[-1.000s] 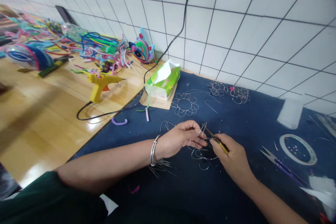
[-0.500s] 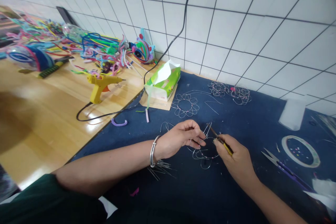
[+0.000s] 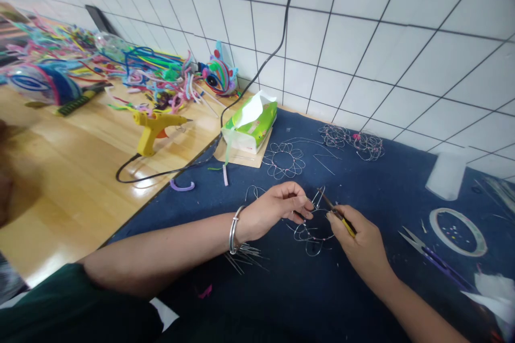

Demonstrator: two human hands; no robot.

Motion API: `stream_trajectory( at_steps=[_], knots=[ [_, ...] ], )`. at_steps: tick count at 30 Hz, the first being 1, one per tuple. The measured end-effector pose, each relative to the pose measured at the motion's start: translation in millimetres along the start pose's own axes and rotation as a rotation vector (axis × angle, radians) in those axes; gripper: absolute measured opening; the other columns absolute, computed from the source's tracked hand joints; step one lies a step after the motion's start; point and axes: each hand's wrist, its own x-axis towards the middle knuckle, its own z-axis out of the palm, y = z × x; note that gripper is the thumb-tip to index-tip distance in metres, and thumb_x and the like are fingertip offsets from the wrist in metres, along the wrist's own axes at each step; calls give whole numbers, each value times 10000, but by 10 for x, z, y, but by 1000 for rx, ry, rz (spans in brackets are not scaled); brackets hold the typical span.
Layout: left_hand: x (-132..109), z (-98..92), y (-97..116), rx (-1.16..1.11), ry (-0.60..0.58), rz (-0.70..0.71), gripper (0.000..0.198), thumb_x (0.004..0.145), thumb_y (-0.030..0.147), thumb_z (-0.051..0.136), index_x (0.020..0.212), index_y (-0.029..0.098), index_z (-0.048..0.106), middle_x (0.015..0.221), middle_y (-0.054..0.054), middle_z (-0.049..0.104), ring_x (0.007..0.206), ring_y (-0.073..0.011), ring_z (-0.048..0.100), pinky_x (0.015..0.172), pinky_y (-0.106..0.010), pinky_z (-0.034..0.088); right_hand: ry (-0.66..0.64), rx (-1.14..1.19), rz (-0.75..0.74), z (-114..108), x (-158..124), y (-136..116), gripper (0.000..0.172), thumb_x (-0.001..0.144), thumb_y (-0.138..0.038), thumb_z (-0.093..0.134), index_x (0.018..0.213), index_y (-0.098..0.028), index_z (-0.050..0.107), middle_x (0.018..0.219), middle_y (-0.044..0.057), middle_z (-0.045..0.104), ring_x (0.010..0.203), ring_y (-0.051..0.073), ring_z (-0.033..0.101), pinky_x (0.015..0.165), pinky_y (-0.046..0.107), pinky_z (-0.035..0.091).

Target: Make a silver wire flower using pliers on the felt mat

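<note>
I see the left hand (image 3: 284, 208) pinching a thin silver wire ring (image 3: 317, 238) over the dark blue cloth (image 3: 386, 187). The right hand (image 3: 356, 233) grips yellow-handled metal pliers (image 3: 346, 224). The ring looks part made; the silver wire flower (image 3: 284, 170) behind has loops all round.

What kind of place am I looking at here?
Probably a craft workshop or hobby table: a yellow glue gun and a heap of colorful fuzzy stems lie on the wood, and a flower-shaped wire piece rests on the dark blue cloth.
</note>
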Motion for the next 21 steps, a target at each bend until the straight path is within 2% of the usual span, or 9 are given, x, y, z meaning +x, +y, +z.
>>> stream_trajectory(
  at_steps=[13,21],
  knots=[
    [1,-9,-9,62,14,29,170,832,304,535,830,134,520,914,-83,613,792,-155,620,691,-292,470,5,10,4,4,7,-6,177,826,-370,474,791,-219,561,670,-32,530,599,103,495,581,218,395],
    [-8,-7,-21,40,-22,16,176,845,317,515,844,141,502,926,-93,619,775,-160,635,672,-292,476,4,0,-25,13,-14,8,174,826,-365,479,823,-217,572,706,-22,554,626,111,517,603,228,405]
  ],
)
